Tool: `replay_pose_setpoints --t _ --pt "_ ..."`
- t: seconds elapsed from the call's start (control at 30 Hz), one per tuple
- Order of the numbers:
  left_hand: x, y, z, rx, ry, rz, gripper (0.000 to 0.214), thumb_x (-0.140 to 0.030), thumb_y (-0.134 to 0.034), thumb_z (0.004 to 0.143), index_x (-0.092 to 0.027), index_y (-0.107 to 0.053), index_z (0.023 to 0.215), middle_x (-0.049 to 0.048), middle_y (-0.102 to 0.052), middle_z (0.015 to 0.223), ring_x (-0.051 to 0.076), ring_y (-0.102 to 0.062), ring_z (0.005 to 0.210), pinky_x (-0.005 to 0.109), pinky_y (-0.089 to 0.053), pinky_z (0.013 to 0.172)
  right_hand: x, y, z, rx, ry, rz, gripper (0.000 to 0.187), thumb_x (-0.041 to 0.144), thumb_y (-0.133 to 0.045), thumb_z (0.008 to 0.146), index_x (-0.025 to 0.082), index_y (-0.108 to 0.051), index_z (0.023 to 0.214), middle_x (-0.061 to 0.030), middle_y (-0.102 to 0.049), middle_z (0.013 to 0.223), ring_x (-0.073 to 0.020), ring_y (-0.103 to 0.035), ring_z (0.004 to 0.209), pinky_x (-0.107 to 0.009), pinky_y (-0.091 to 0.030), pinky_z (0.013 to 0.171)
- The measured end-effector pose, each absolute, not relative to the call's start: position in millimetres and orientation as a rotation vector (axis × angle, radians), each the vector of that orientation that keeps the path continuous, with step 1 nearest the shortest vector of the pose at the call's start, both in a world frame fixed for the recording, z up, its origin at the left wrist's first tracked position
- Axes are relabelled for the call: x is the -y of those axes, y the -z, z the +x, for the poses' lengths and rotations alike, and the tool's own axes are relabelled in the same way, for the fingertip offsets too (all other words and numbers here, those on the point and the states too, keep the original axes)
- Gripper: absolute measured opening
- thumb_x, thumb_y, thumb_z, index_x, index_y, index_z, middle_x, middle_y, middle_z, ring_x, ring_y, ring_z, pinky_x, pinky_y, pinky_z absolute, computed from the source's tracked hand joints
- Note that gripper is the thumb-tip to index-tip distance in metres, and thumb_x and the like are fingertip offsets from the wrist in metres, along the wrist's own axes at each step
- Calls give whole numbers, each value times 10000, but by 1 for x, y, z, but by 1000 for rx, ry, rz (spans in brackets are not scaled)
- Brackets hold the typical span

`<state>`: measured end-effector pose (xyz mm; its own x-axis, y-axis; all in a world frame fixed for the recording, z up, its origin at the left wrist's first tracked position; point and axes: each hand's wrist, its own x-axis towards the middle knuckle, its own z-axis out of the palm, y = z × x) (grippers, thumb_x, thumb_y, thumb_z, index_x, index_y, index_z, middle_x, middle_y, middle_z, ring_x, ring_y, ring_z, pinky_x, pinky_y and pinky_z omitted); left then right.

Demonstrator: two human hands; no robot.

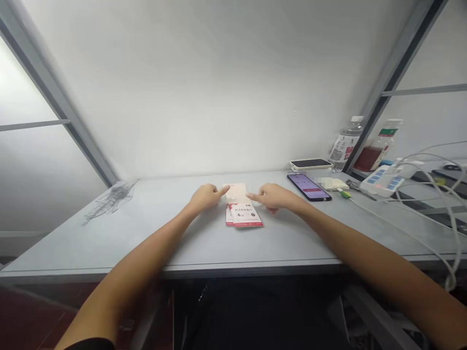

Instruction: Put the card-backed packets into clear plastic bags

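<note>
Two red-and-white printed cards (245,216) lie overlapping on the grey table top (153,243), with a pale paper slip (235,193) at their far end. My left hand (206,198) rests left of the slip, its index finger stretched out to the slip's left edge. From the right, my right hand (270,198) reaches in, its index fingertip on or just over the slip. Neither hand visibly grips anything. The cards' small print is too unclear to read.
A lit smartphone (309,187) and a dark phone in a pale case (311,164) lie to the right. Behind them stand plastic bottles (345,146). A power strip (381,181) and white cables (438,194) sit further right. Crumpled clear plastic (111,201) lies at left.
</note>
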<state>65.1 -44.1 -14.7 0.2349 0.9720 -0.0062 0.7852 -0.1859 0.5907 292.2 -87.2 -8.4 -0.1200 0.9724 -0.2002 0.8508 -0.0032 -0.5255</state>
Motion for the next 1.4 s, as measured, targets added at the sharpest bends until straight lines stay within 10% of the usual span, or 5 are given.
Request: replay_pose_setpoints --t 0.7,1.4 --pt "51 19 71 -1466 -505 2106 507 -628 -577 623 -195 -431 403 6 -468 385 104 -360 330 252 -234 407 93 8 292 2264 -633 -1953 390 479 -441 817 202 -417 543 -42 -606 496 -165 -548 514 -278 -336 504" --pt "50 25 83 -1131 -523 1855 402 -537 -617 665 -164 -476 618 -18 -533 496 54 -367 386 198 -249 379 90 12 293 2287 -732 -1841 355 482 -472 788 190 -494 587 -41 -621 537 -163 -572 514 -268 -376 503"
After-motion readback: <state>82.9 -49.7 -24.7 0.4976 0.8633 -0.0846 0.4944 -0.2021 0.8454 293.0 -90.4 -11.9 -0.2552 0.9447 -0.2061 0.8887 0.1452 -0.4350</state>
